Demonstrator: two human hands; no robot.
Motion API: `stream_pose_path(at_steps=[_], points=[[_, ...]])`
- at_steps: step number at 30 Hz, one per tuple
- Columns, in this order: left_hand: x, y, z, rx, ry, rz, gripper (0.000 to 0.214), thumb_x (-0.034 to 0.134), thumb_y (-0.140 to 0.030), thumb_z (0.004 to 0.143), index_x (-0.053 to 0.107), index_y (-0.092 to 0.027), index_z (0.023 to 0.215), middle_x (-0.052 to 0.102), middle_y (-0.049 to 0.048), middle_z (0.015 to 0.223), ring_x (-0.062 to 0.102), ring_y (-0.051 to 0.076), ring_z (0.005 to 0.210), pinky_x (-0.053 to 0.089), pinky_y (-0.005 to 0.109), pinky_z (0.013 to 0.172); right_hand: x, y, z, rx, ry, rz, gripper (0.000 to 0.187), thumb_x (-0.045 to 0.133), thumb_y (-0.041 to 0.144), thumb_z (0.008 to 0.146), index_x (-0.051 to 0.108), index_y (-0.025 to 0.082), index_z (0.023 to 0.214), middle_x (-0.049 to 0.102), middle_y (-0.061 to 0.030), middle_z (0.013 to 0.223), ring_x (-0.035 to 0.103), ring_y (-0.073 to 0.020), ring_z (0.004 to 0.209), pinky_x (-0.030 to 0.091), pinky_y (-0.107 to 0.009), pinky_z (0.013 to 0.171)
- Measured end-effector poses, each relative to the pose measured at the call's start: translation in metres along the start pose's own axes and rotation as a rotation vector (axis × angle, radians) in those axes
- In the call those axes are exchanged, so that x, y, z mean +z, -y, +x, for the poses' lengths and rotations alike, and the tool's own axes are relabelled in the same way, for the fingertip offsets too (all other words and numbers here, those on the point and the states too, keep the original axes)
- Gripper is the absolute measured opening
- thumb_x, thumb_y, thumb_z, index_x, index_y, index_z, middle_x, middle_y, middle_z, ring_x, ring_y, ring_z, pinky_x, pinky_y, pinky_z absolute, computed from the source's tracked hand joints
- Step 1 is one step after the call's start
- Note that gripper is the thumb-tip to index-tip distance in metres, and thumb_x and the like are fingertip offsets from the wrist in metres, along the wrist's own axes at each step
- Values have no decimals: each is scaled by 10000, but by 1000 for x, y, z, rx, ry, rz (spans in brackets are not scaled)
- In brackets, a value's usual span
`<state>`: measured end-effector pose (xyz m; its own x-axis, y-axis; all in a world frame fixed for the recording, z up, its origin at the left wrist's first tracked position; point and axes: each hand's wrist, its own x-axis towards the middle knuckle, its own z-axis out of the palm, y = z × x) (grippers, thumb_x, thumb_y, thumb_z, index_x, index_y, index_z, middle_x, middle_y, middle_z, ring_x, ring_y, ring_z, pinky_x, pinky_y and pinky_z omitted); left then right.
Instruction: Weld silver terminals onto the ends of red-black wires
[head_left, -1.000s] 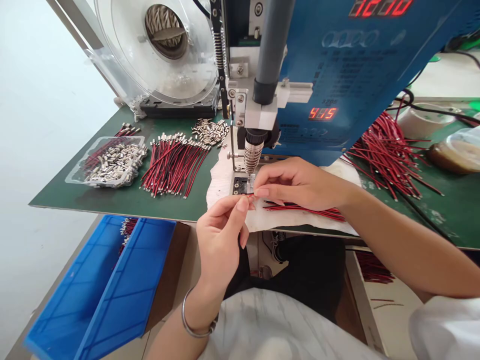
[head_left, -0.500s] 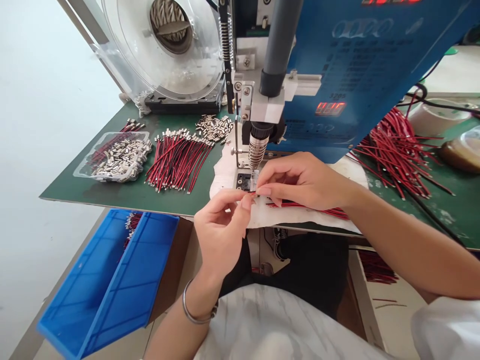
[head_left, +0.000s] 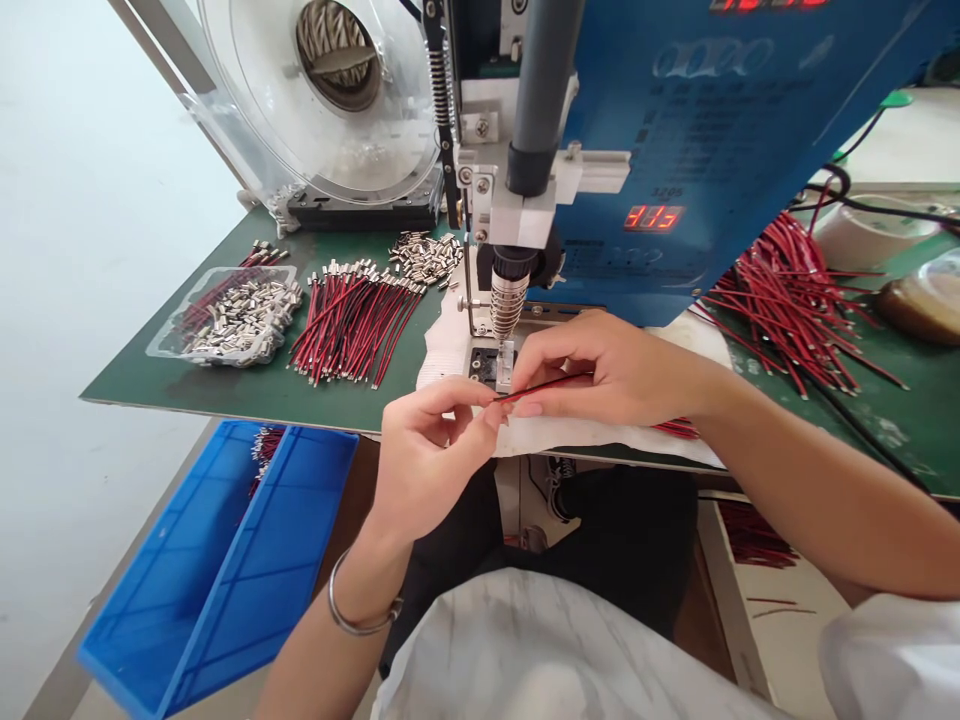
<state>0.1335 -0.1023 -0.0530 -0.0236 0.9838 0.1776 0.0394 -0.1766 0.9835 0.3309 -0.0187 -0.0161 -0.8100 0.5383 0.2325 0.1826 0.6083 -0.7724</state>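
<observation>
A short red-and-black wire [head_left: 555, 385] runs slantwise between my two hands, just in front of the soldering machine's tip [head_left: 507, 315]. My left hand [head_left: 431, 450] pinches its left end between thumb and forefinger; whatever is at that end is hidden by the fingertips. Along its length, the wire passes between the thumb and fingers of my right hand [head_left: 600, 370], which is closed on it. Right behind the fingertips sits a small clear block [head_left: 505, 365] on the black fixture [head_left: 482, 366]. More red wires [head_left: 677, 428] lie on the white cloth [head_left: 600, 438], partly under my right hand.
Left on the green table [head_left: 337, 408] are wires with metal connectors [head_left: 356, 325], loose connectors [head_left: 426, 258] and a clear tray [head_left: 169, 340] of connectors. The blue machine [head_left: 637, 120] rises behind. Right lies a wire heap [head_left: 795, 300]. A blue bin [head_left: 247, 570] stands below the table's edge.
My left hand has shifted slightly left and down. More of the wire now shows between my right fingers, and the machine's lower red display reads differently.
</observation>
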Motion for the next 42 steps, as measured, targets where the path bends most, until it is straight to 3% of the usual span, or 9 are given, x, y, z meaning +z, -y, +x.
stream_pose_path(at_steps=[5, 15, 22, 26, 29, 34, 42], points=[[-4, -5, 1, 26, 9, 212, 73, 691, -189, 794, 711, -173, 726, 654, -7, 651, 428, 73, 490, 358, 239, 458, -1, 1, 1, -86, 1, -128, 156, 625, 252, 964, 730, 189, 868, 695, 53, 664, 589, -78, 583, 397, -217, 597], [-6, -17, 4, 299, 24, 552, 106, 609, -93, 688, 601, -169, 615, 598, -51, 557, 367, 46, 450, 323, 216, 456, 0, 3, 0, -89, 79, -255, 248, 524, 252, 1000, 734, 208, 875, 742, 22, 713, 625, -111, 615, 392, -242, 607], [-10, -13, -2, 88, 105, 381, 101, 593, -102, 705, 640, -166, 643, 533, -48, 538, 348, 62, 472, 295, 228, 442, 0, 1, -2, -119, 100, -276, 233, 527, 246, 1005, 724, 206, 888, 715, 45, 683, 585, -95, 572, 381, -237, 610], [-20, -11, 0, 103, -26, 226, 203, 508, -73, 706, 595, -188, 563, 543, -39, 539, 420, 79, 485, 301, 247, 461, -11, -1, -5, -85, 36, -271, 248, 540, 290, 1010, 713, 201, 857, 706, 30, 680, 568, -96, 568, 393, -246, 602], [-25, -9, 2, 66, -84, 229, 223, 528, -82, 751, 660, -199, 614, 548, -45, 540, 426, 81, 464, 282, 261, 452, -17, 0, -5, -51, -27, -261, 267, 553, 337, 1007, 707, 204, 833, 676, 30, 652, 530, -98, 549, 401, -257, 594], [-15, -7, 1, 28, 47, 206, 96, 667, -161, 839, 741, -198, 789, 683, -23, 748, 425, 52, 486, 331, 244, 451, -11, 2, -2, -84, -48, -244, 183, 581, 243, 976, 714, 197, 859, 694, 49, 677, 554, -80, 558, 406, -239, 598], [-2, -4, 1, 35, -5, 85, 58, 733, -220, 878, 745, -202, 824, 707, -20, 795, 423, 37, 507, 363, 228, 463, -7, 2, -3, -105, -79, -249, 158, 610, 205, 959, 726, 189, 853, 717, 49, 685, 563, -74, 541, 409, -232, 598]])
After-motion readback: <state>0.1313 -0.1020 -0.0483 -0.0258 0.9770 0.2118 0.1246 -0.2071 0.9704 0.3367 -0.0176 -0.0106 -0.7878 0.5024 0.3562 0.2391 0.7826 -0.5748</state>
